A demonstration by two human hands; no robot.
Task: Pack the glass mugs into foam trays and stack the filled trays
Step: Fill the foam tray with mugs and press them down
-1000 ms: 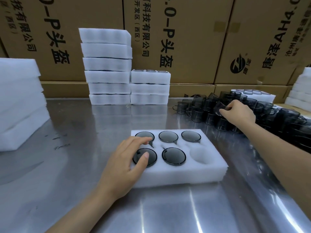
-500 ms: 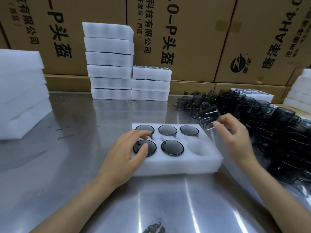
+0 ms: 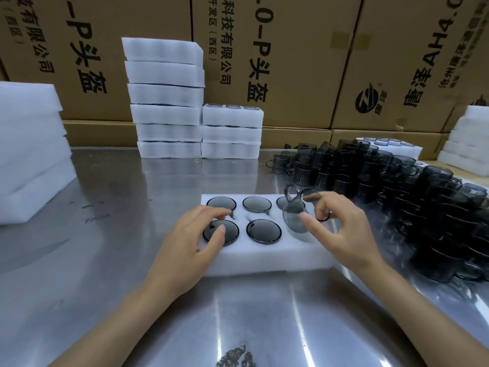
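A white foam tray (image 3: 264, 256) lies on the steel table in front of me, with several smoked glass mugs seated upside down in its pockets. My left hand (image 3: 185, 242) rests on the tray's left end, fingertips touching the near-left mug (image 3: 230, 234). My right hand (image 3: 341, 229) pinches a tilted glass mug (image 3: 295, 213) over the tray's near-right pocket. A big heap of loose dark glass mugs (image 3: 397, 192) lies to the right.
Two stacks of filled foam trays (image 3: 169, 102) (image 3: 231, 133) stand at the back centre against cardboard boxes (image 3: 291, 56). More foam slabs (image 3: 29, 152) are piled at the left, and others (image 3: 465, 139) at the far right. Another tray with mugs (image 3: 389, 145) sits behind the heap.
My right hand took a mug from the heap and carried it left and down over the tray's near-right pocket. My left hand stayed on the tray.
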